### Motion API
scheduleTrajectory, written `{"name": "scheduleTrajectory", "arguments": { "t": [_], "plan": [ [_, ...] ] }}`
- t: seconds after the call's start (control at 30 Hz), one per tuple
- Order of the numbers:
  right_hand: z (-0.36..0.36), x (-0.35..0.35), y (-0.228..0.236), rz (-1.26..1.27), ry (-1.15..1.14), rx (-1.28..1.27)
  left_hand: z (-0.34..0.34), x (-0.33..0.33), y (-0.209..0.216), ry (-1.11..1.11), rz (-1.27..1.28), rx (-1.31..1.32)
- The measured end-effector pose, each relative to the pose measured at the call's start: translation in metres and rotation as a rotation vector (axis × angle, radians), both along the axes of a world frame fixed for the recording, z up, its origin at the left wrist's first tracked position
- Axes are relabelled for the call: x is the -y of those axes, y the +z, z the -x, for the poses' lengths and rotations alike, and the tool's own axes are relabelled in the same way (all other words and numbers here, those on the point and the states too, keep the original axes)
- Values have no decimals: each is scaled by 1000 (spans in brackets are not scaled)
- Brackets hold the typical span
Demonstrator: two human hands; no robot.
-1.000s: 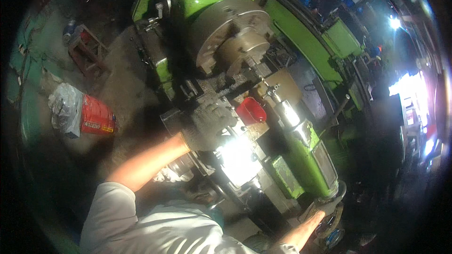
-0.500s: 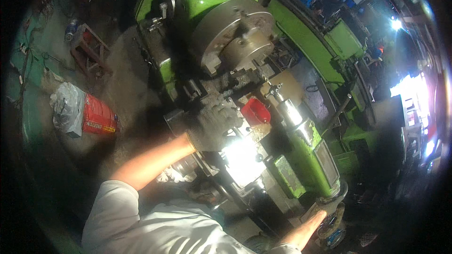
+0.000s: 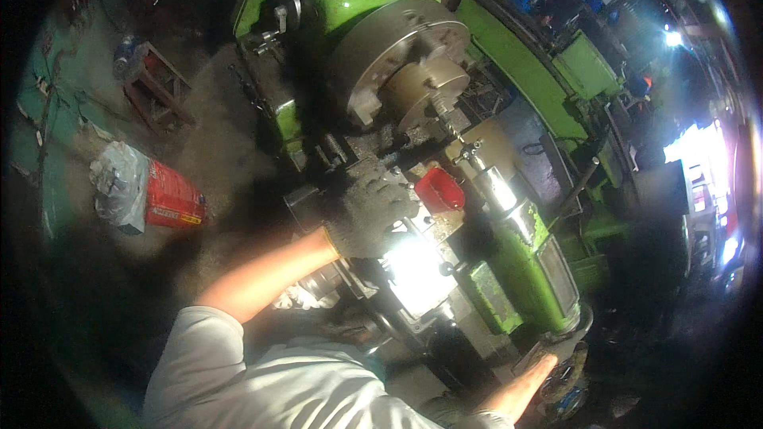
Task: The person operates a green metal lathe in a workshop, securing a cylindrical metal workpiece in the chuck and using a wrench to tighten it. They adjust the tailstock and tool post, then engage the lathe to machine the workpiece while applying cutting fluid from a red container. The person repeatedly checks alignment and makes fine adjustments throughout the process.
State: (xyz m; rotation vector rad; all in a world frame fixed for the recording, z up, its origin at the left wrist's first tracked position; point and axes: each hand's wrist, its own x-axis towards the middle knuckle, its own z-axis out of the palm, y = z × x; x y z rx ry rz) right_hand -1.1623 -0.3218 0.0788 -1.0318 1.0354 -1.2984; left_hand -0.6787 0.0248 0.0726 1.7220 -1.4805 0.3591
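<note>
A green lathe fills the middle, with a large grey chuck (image 3: 369, 59) and a round metal workpiece (image 3: 413, 87) at its face. Facing it, a twist drill bit (image 3: 451, 125) sticks out of the silver tailstock spindle (image 3: 498, 188), its tip at the workpiece. My gloved left hand (image 3: 372, 210) rests on the carriage beside a red container (image 3: 439, 191); its fingers bend over the tool post area, and what lies under them is hidden. At the tailstock's near end, my right hand (image 3: 542, 356) is at the rim of the handwheel (image 3: 586, 322), its fingers mostly out of sight.
Bright light glares off a flat plate (image 3: 417, 276) just below my left hand. To the left on the floor stand a red-and-silver bag (image 3: 171, 193) and a brown metal stool (image 3: 155, 91). A lever (image 3: 584, 177) sticks up right of the tailstock.
The whole view has shifted slightly. The chuck and workpiece surfaces look different, as if turned. My right hand has moved a little lower around the handwheel; the left stays on the carriage.
</note>
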Motion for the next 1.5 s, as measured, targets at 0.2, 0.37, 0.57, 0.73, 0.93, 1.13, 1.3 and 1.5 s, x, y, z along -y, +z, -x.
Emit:
{"name": "scheduleTrajectory", "arguments": {
  "t": [0.2, 0.37, 0.57, 0.73, 0.93, 1.13, 1.3, 1.5],
  "plan": [
    [4, -5, 0, -37, -11, 55, 1, -1, 2, 1, -30, -4],
    [8, -3, -2, -37, -25, 36, 3, 1, 0, 23, 1, 19],
    [10, 5, -6, -74, 7, 56, 4, 1, 8, -1, -16, -22],
    [5, 0, 3, -122, -51, 103, 3, 0, 6, 15, -29, -49],
    [19, 7, -7, -32, -14, 29, 1, -1, 1, -11, 21, -55],
    [6, -11, 17, -97, -54, -75, 5, -5, 8, 25, -82, -39],
    [93, 34, -44, -278, -124, -135, 6, -4, 26, -7, -300, -85],
    [132, 72, -89, -215, -60, 51, 16, -11, 7, 182, -260, 88]
  ]
}}
